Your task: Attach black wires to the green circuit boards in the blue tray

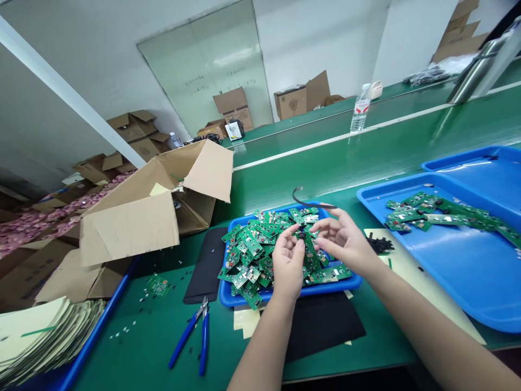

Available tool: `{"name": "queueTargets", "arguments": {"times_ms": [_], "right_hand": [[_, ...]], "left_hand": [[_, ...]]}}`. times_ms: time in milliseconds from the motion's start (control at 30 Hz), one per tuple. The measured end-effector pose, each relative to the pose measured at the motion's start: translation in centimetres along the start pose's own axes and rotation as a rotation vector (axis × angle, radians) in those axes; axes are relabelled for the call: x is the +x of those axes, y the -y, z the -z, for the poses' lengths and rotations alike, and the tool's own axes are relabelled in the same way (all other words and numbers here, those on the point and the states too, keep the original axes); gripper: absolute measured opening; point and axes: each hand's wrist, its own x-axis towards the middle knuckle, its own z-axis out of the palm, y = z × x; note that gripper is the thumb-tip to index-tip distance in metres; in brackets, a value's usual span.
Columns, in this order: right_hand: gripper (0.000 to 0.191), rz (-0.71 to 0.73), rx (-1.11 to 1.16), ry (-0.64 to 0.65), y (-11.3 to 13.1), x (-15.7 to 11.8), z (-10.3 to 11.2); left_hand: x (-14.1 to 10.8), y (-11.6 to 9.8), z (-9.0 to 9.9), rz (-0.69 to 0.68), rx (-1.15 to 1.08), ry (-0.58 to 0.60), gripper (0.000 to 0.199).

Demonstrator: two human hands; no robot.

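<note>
Your left grip (288, 266) holds a board (311, 258), your right grip (347, 241) a black strip (314, 205). A big pile (250, 241) at twelve o'clock seems left.

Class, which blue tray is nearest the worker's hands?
The tray heaped with circuit boards, beneath the left hand and right hand; other blue trays lie farther off.

Narrow green circuit board (311, 256), tilted, near curved black strip (314, 205)

Bright light glares (in streaks) off the bench (309, 158).
</note>
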Motion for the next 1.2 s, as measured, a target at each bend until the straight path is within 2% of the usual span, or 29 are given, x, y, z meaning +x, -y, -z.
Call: {"name": "queueTargets", "arguments": {"times_ms": [133,300,367,567,667,767,833,933,1000,1067,1133,1200], "right_hand": [[0.041,0.042,-0.191,0.030,-0.8,-0.4,-0.8],[0.037,0.043,-0.203,-0.003,-0.6,-0.3,-0.6],[0.037,0.030,-0.208,0.011,-0.5,-0.2,-0.5],[0.038,-0.016,-0.225,0.055,-0.8,-0.1,-0.5],[0.041,-0.042,-0.221,0.093,-0.8,0.1,-0.3],[0.047,-0.071,-0.284,0.107,-0.5,0.8,1.7],[0.049,-0.064,-0.410,-0.023,-0.4,1.5,4.3],[0.051,-0.115,-0.746,-0.398,-0.5,2.1,9.3],[0.051,-0.262,-0.997,-0.538,-0.8,2.0,12.3],[0.049,-0.346,-1.088,-0.616,-1.2,1.6,14.4],[0.044,-0.374,-1.119,-0.663,-1.6,1.1,15.7],[0.041,-0.324,-1.131,-0.643,-2.0,0.8,16.2]], "left_hand": [[0.0,0.0,0.0,-0.085,0.073,-0.039,0.029],[0.0,-0.4,0.4,-0.141,0.263,0.052,0.022],[0.1,-0.4,0.7,-0.225,0.380,0.066,0.017],[0.4,-0.4,1.2,-0.583,0.605,0.011,0.010],[0.0,-1.2,1.8,-0.670,0.756,0.020,0.012],[-0.7,-2.7,2.9,-0.703,0.855,0.022,0.020],[-1.0,-4.1,4.0,-0.726,0.929,0.021,0.025],[-0.9,-6.6,6.6,-0.778,1.141,0.043,0.034],[-0.6,-8.4,9.0,-0.802,1.316,0.142,0.039],[-0.5,-10.4,11.9,-0.831,1.530,0.392,0.047],[-1.2,-12.3,14.7,-0.873,1.731,0.673,0.057],[-2.6,-14.0,16.6,-0.888,1.874,0.750,0.063]]}}
